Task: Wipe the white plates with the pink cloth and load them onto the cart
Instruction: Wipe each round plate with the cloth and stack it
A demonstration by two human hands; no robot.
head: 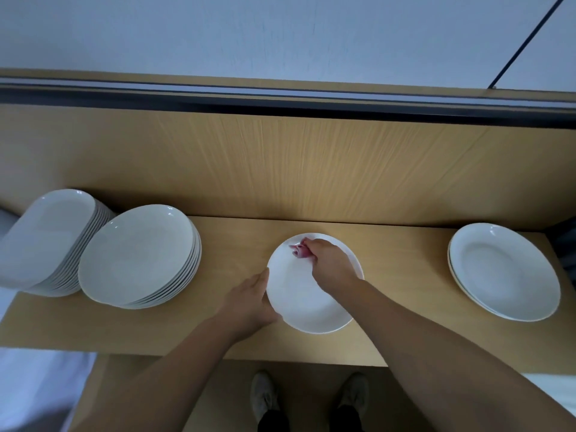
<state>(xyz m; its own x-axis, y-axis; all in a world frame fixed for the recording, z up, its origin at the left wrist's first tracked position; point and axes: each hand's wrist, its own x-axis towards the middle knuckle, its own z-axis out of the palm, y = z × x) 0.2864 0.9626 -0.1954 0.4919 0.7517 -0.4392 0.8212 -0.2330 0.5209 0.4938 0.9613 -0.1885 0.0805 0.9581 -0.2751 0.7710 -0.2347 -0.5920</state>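
Observation:
A single white plate (304, 302) lies on the wooden shelf (237, 241) in front of me. My right hand (330, 263) grips a bunched pink cloth (300, 250) and presses it onto the plate's far side. My left hand (249, 304) holds the plate's left rim, thumb along the edge. Two tall stacks of white plates sit to the left, one at the far left (46, 238) and one nearer (138, 255). A short stack of white plates (503, 271) sits at the right.
A wooden back panel (280, 163) rises behind the shelf, with a dark rail (280, 101) above it. The shelf's front edge runs just above my shoes (308, 397). Something white lies at the lower left (40, 388).

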